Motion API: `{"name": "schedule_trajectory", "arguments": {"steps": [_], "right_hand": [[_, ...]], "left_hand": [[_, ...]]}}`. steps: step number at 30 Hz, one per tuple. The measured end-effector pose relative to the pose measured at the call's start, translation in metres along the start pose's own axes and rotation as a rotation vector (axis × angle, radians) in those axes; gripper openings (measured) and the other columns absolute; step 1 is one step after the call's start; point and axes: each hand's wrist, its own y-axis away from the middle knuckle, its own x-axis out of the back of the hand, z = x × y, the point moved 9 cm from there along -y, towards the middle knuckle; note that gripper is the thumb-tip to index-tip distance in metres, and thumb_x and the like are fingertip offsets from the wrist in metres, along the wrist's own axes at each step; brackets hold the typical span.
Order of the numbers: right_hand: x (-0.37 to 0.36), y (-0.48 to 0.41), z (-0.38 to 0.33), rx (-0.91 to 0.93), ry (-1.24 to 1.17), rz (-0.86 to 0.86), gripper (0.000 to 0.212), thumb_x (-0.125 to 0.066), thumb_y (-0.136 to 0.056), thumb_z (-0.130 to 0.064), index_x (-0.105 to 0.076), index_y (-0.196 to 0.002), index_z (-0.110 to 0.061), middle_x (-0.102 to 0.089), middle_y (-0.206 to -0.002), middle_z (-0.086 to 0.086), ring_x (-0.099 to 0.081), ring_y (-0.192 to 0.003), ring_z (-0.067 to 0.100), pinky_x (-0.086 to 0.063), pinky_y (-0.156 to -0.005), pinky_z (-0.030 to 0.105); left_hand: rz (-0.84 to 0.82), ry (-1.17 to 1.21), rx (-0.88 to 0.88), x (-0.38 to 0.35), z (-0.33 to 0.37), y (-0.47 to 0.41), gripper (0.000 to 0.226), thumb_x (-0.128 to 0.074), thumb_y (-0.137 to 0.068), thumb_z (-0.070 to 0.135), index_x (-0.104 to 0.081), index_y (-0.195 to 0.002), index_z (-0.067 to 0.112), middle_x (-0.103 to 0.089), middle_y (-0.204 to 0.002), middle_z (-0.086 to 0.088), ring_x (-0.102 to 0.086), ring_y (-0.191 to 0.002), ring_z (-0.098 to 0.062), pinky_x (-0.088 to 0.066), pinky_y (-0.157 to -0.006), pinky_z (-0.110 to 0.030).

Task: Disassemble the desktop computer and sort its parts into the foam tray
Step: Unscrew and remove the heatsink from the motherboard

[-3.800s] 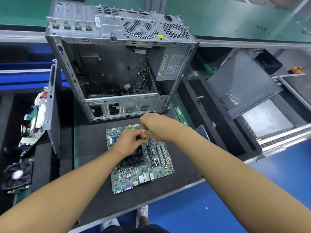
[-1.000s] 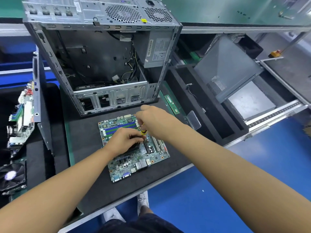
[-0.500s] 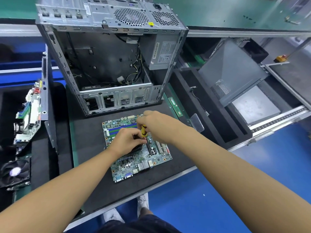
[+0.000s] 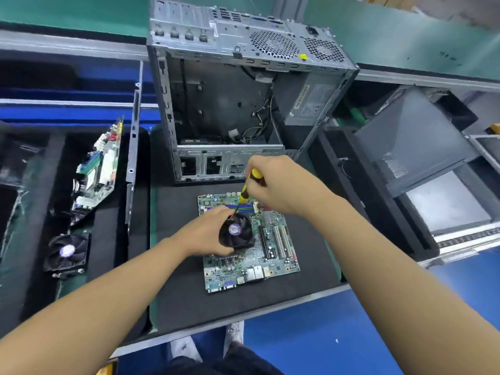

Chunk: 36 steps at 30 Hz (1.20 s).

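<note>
1. Nearest, the motherboard [image 4: 251,262] lies flat on the black mat [image 4: 178,280], already out of the case. Its cooler fan [image 4: 238,232] is still mounted, so I judge the job roughly midway.
2. The left hand [image 4: 207,232] cups the fan from the left, fingers curled around its housing to steady it.
3. Just beyond, the right hand [image 4: 281,185] is clenched around the yellow-and-black screwdriver [image 4: 250,185]. The tool slants down toward the fan's far edge; its tip is too small to make out.
4. At the left, a foam tray [image 4: 108,253] holds another fan [image 4: 67,251] and an upright board [image 4: 97,174].
5. Farthest, the open computer case [image 4: 216,104] still holds its power supply [image 4: 308,104] and loose cables, which look like the remaining work.
</note>
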Motion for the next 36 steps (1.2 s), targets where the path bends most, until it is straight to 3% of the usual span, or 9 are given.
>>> {"name": "schedule_trajectory", "arguments": {"steps": [2,4,6,8,13,17,21,31,36], "right_hand": [[-0.007,-0.004,-0.008,0.017,-0.040,0.000,0.019,-0.051,-0.094,-0.026,-0.059,-0.104,-0.013,-0.059,-0.083,0.005,-0.054,-0.079,0.028,-0.047,-0.069,0.036],[-0.014,-0.008,-0.012,0.039,-0.059,0.017,0.017,-0.051,-0.094,-0.024,-0.059,-0.103,-0.012,-0.061,-0.085,0.005,-0.054,-0.079,0.027,-0.045,-0.068,0.036],[-0.022,-0.011,-0.014,0.055,-0.079,0.020,0.015,-0.052,-0.095,-0.023,-0.059,-0.101,-0.011,-0.060,-0.085,0.003,-0.051,-0.077,0.024,-0.041,-0.066,0.034],[-0.032,-0.015,-0.016,0.067,-0.094,-0.010,0.013,-0.052,-0.096,-0.022,-0.058,-0.100,-0.011,-0.057,-0.083,0.001,-0.050,-0.075,0.023,-0.040,-0.065,0.034],[-0.053,-0.022,-0.021,0.080,-0.090,-0.050,0.011,-0.052,-0.095,-0.019,-0.058,-0.096,-0.010,-0.062,-0.088,0.006,-0.055,-0.079,0.026,-0.046,-0.069,0.039],[-0.063,-0.026,-0.020,0.082,-0.063,-0.059,0.008,-0.051,-0.096,-0.018,-0.057,-0.096,-0.012,-0.059,-0.087,0.004,-0.054,-0.080,0.026,-0.043,-0.068,0.036],[-0.064,-0.026,-0.019,0.091,-0.023,-0.047,0.009,-0.051,-0.097,-0.019,-0.057,-0.099,-0.013,-0.061,-0.092,0.005,-0.055,-0.082,0.025,-0.047,-0.071,0.038],[-0.062,-0.030,-0.022,0.070,-0.003,-0.049,0.031,-0.053,-0.100,-0.038,-0.058,-0.098,-0.007,-0.057,-0.077,0.007,-0.053,-0.071,0.028,-0.038,-0.059,0.033],[-0.071,-0.034,-0.034,0.142,0.028,-0.168,0.022,-0.056,-0.099,-0.031,-0.059,-0.102,-0.010,-0.064,-0.096,0.009,-0.058,-0.088,0.028,-0.047,-0.072,0.038]], "left_hand": [[0.043,0.161,0.039,0.001,-0.011,0.010,0.082,-0.082,-0.062,0.049,-0.044,-0.132,0.030,-0.045,-0.120,0.017,-0.047,-0.114,-0.002,-0.041,-0.099,-0.020],[0.080,0.300,0.115,0.004,-0.028,0.023,0.093,-0.084,-0.064,0.054,-0.036,-0.142,0.034,-0.038,-0.135,0.022,-0.039,-0.126,0.004,-0.033,-0.108,-0.019],[0.182,0.391,0.169,0.016,-0.048,0.036,0.075,-0.085,-0.072,0.043,-0.046,-0.135,0.038,-0.043,-0.134,0.020,-0.046,-0.124,0.003,-0.039,-0.106,-0.024],[0.265,0.452,0.194,0.028,-0.059,0.048,0.052,-0.082,-0.079,0.024,-0.058,-0.123,0.035,-0.056,-0.121,0.016,-0.060,-0.109,-0.001,-0.051,-0.095,-0.032],[0.349,0.501,0.206,0.030,-0.050,0.055,0.032,-0.073,-0.085,0.007,-0.070,-0.112,0.025,-0.068,-0.104,0.012,-0.067,-0.091,-0.004,-0.054,-0.082,-0.020],[0.393,0.440,0.247,0.030,-0.044,0.043,0.025,-0.073,-0.086,0.008,-0.075,-0.110,0.017,-0.072,-0.097,0.010,-0.065,-0.085,0.002,-0.050,-0.080,-0.010],[0.432,0.353,0.299,0.035,-0.047,0.038,0.011,-0.075,-0.085,0.013,-0.079,-0.094,0.020,-0.068,-0.081,0.021,-0.062,-0.078,0.013,-0.041,-0.070,0.000],[0.419,0.316,0.239,0.032,-0.046,0.038,0.015,-0.076,-0.081,0.007,-0.073,-0.085,0.021,-0.068,-0.079,0.018,-0.063,-0.078,0.001,-0.045,-0.071,-0.006],[0.424,0.296,0.220,0.032,-0.046,0.038,0.022,-0.075,-0.080,0.007,-0.068,-0.080,0.027,-0.067,-0.078,0.017,-0.062,-0.077,-0.004,-0.044,-0.070,-0.006]]}}
